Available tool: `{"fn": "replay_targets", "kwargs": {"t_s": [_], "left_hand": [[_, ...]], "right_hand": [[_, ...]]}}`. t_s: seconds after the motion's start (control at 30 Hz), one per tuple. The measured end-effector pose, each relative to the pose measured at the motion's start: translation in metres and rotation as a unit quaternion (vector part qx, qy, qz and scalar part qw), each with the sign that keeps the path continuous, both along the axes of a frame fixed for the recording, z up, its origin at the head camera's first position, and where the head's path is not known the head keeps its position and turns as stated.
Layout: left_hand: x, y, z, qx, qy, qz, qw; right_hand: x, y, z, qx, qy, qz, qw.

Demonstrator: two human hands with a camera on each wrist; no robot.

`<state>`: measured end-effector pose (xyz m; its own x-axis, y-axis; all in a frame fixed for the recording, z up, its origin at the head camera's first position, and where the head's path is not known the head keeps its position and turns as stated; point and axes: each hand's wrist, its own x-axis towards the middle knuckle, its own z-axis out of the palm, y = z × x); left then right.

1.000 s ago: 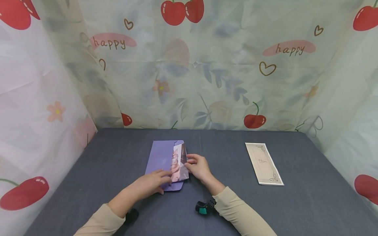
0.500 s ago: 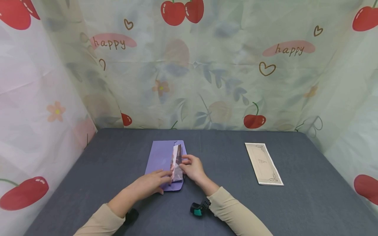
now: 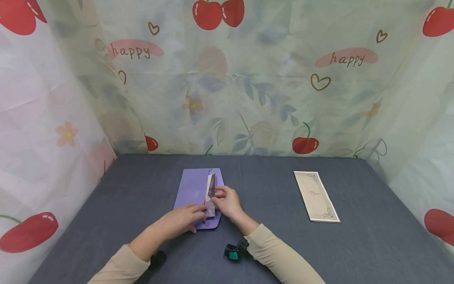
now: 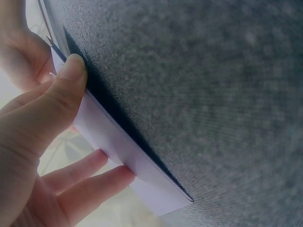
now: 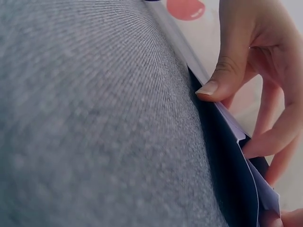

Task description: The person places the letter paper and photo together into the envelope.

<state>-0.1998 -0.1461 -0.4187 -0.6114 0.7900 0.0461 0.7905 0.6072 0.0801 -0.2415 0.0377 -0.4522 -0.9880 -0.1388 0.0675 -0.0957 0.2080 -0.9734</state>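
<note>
A purple envelope (image 3: pixel 192 183) lies on the dark cloth, its opening and flap toward the right. A printed picture card (image 3: pixel 210 203), white and pinkish with a dark upper corner, sticks out of the opening as a narrow strip; the rest is hidden inside. My left hand (image 3: pixel 182 222) holds the envelope's near part, fingers on its face and thumb at the near edge. In the left wrist view the thumb (image 4: pixel 72 71) presses on the envelope's edge (image 4: pixel 137 142). My right hand (image 3: pixel 227 202) holds the card's right edge with curled fingertips, above the flap (image 5: pixel 229 118).
A beige card (image 3: pixel 315 197) with an ornate border lies on the right of the table (image 3: pixel 269 181). Dark strapped devices, one (image 3: pixel 233 252) with a teal part, sit at my wrists. A fruit-patterned curtain (image 3: pixel 234 98) surrounds the table's back and sides.
My right hand has moved left with the picture card, and much less of the card now shows outside the envelope. The left hand has stayed in place.
</note>
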Motion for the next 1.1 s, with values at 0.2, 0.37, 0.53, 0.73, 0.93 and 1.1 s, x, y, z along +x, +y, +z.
{"fn": "replay_targets", "kwargs": {"t_s": [0.2,0.37,0.53,0.73,0.93,1.1], "left_hand": [[-0.002,-0.001,-0.003,0.001,0.008,-0.002,1.0],[-0.002,-0.001,-0.003,-0.004,0.0,0.004,1.0],[-0.002,-0.001,-0.003,0.001,0.005,-0.002,1.0],[-0.002,-0.002,-0.004,0.001,0.021,-0.008,0.9997],[-0.001,-0.003,-0.006,0.008,0.028,-0.015,0.9995],[-0.001,-0.003,-0.006,0.004,0.034,-0.015,0.9993]], "right_hand": [[-0.002,-0.005,-0.004,0.001,-0.001,-0.005,1.0],[-0.004,-0.008,-0.007,0.008,-0.004,-0.007,1.0],[-0.004,-0.011,-0.007,0.013,0.001,-0.002,1.0],[0.0,-0.013,-0.004,0.015,0.005,0.005,1.0],[-0.001,-0.014,-0.006,0.006,0.006,0.008,1.0],[-0.013,-0.015,-0.027,-0.007,0.033,0.018,0.999]]}}
